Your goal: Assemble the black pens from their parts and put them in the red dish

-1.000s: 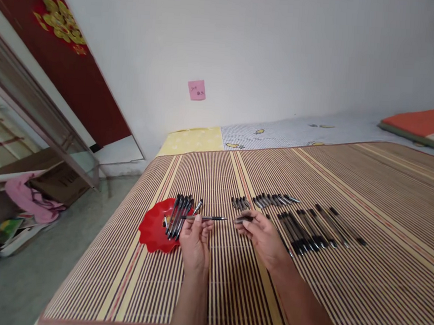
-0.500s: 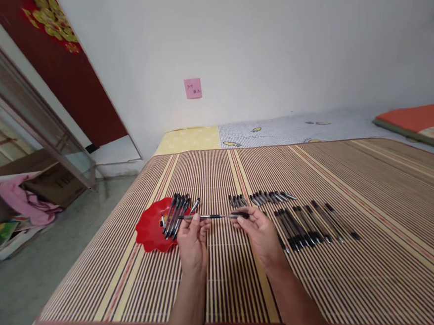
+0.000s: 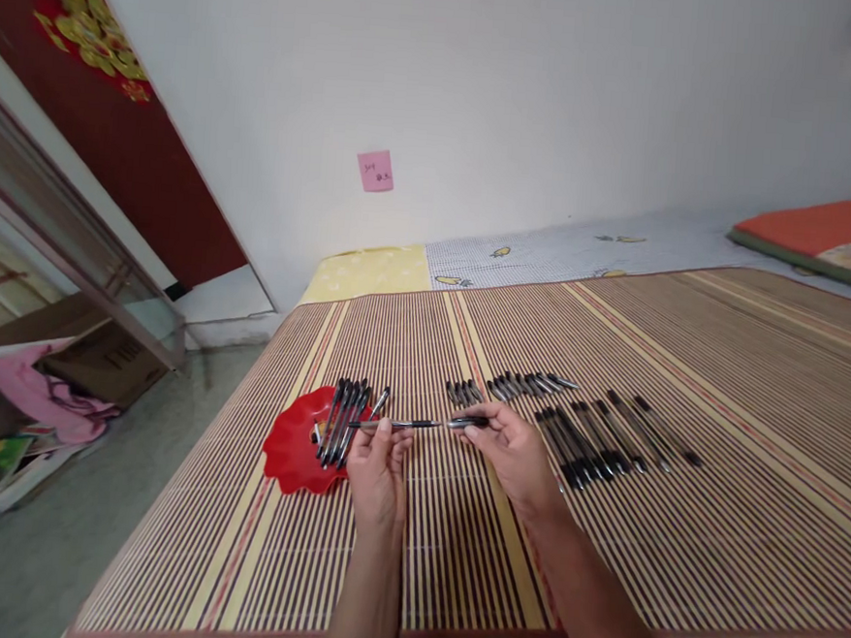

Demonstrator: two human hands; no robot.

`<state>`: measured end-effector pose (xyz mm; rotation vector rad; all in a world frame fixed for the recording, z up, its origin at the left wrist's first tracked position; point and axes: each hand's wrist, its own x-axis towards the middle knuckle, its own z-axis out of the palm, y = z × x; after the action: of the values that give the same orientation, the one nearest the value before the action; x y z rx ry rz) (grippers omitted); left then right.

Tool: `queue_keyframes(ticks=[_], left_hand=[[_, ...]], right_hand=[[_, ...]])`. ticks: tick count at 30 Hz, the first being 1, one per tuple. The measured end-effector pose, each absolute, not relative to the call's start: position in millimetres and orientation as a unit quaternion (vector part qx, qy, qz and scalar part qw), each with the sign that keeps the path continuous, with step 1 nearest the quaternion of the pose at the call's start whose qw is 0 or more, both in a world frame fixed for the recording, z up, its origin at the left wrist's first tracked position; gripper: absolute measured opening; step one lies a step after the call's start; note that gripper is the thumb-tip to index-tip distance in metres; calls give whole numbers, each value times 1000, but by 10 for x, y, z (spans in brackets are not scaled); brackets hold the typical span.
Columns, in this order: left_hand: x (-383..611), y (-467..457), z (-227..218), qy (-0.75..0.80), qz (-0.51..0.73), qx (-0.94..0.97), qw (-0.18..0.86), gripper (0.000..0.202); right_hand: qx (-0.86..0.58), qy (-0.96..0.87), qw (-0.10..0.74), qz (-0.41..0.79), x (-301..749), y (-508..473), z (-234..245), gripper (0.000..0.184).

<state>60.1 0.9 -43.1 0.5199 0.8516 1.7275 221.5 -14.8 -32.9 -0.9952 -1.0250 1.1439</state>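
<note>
A: Both hands are up over the striped bamboo mat point(image 3: 673, 531), and the left hand point(image 3: 379, 462) is pinched narrow, thumb against fingertips, on a slim silver-and-black pen point(image 3: 407, 424) held level.

B: And the right hand point(image 3: 514, 452)?

A: Closed just as tight on a short dark pen cap point(image 3: 471, 421), right at the pen's right-hand end. Cap and tip meet, but I can't tell whether it's seated.

B: Why hold it flat like that?

A: My guess is that it lines the two pieces up on one axis, a hand at each end, clear of the mat.

B: What's around them?

A: Just left of the left hand there's a wavy-edged red plastic dish point(image 3: 289, 450) with a bundle of black pens point(image 3: 342, 415) lying side by side across it, which probably stops them rolling. Beyond the right hand is a small cluster of short dark pieces point(image 3: 464, 393), then a row of silvery-tipped short parts point(image 3: 530, 385). Further right there's a neat line of long black pens point(image 3: 607, 434), parallel and touching. They look sorted by kind, within easy reach.

B: And further back?

A: There's a pink sticky note point(image 3: 375, 171) on the white wall, and an orange cushion point(image 3: 818, 225) far right
</note>
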Motion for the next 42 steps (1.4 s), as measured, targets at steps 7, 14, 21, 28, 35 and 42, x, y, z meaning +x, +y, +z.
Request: queue_keyframes(ticks=[7, 14, 21, 28, 35, 42], left_hand=[[611, 11, -447, 350, 723, 233, 549, 34], [644, -16, -408, 347, 719, 225, 559, 35], [627, -8, -415, 344, 721, 229, 556, 34], [652, -20, -385, 353, 722, 240, 545, 36], [680, -42, -331, 354, 723, 248, 540, 38], [714, -59, -350, 341, 699, 276, 565, 37]], right_hand=[[-421, -436, 614, 505, 2204, -136, -333, 26], [-438, -429, 605, 508, 2238, -149, -338, 29], [-424, -430, 612, 511, 2261, -144, -335, 34], [-443, -435, 606, 498, 2271, -140, -325, 36], [-451, -458, 596, 482, 2296, -124, -365, 32], [-450, -492, 572, 477, 2238, -123, -401, 30]])
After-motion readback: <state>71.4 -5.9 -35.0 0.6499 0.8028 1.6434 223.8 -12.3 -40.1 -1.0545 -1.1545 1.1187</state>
